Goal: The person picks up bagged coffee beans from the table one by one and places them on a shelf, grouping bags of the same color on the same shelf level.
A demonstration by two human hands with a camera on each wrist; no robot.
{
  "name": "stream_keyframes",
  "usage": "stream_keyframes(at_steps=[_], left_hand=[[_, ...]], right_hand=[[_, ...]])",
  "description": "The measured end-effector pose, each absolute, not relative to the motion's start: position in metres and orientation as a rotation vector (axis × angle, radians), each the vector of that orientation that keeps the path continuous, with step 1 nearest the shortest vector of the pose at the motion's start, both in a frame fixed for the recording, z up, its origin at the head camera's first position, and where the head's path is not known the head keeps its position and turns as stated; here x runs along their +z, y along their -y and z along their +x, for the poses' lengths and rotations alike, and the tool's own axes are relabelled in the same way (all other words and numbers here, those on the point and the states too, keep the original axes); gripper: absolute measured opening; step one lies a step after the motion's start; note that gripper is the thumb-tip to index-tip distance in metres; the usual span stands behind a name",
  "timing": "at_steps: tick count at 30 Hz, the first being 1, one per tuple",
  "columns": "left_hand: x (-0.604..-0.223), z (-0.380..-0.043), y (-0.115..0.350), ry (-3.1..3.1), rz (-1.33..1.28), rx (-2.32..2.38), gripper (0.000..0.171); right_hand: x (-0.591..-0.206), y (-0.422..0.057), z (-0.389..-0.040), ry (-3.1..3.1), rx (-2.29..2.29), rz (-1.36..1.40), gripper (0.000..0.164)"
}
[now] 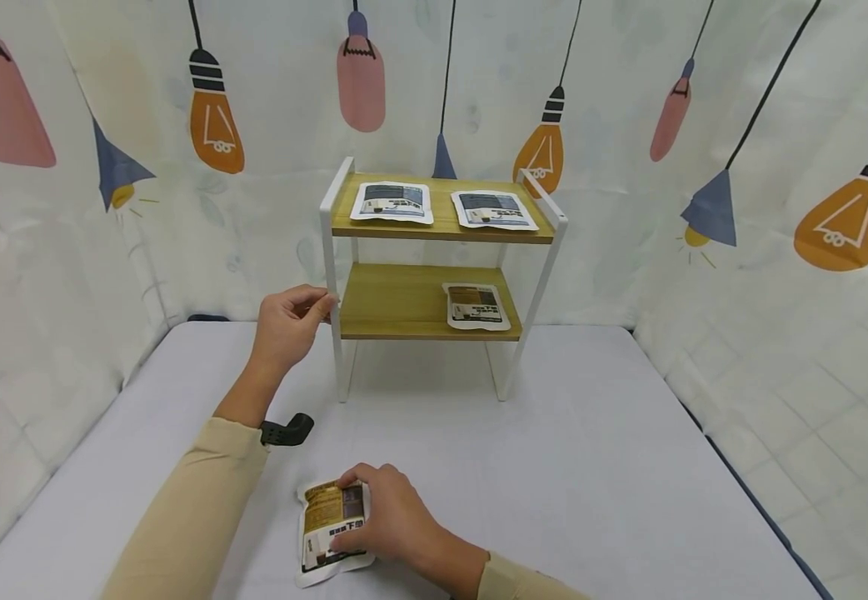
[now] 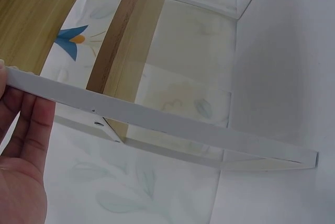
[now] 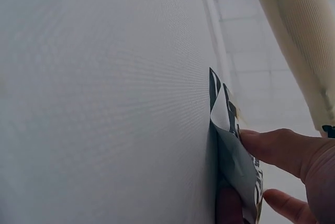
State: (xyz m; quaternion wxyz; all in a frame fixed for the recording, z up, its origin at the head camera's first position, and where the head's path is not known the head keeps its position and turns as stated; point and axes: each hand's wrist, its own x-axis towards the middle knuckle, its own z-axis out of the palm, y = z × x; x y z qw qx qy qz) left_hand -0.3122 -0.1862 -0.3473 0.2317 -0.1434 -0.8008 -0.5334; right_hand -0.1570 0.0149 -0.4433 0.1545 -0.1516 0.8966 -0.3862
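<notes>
A small two-tier shelf rack (image 1: 381, 292), with wood-look boards and a white frame, stands on the table. My left hand (image 1: 287, 325) pinches its left post (image 2: 157, 120), the fingers lying behind it in the left wrist view. On the table nearer to me is a flat packet (image 1: 320, 521) with gold and black print. My right hand (image 1: 400, 521) grips that packet by its right side. In the right wrist view the thumb (image 3: 277, 148) is on the printed face, one fingertip is under the raised edge, and the packet (image 3: 233, 153) tilts slightly off the cloth.
Two blue-and-white packets, a left one (image 1: 392, 202) and a right one (image 1: 494, 210), lie on the top board. A brown-printed packet (image 1: 475, 307) lies at the right of the lower board. White cloth covers the table (image 1: 591, 467); patterned curtains (image 1: 276, 208) surround it.
</notes>
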Motion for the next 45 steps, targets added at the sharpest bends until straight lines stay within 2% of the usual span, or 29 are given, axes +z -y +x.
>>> stream_keyframes(at_steps=[27, 45], left_hand=[[-0.348, -0.313, 0.186, 2.18, -0.413, -1.458, 0.026], [-0.348, -0.313, 0.187, 2.198, -0.41, -1.451, 0.027]], right_hand=[[-0.452, -0.019, -0.159, -2.53, -1.289, -0.522, 0.058], [-0.456, -0.025, -0.162, -2.459, -1.383, -0.53, 0.047]])
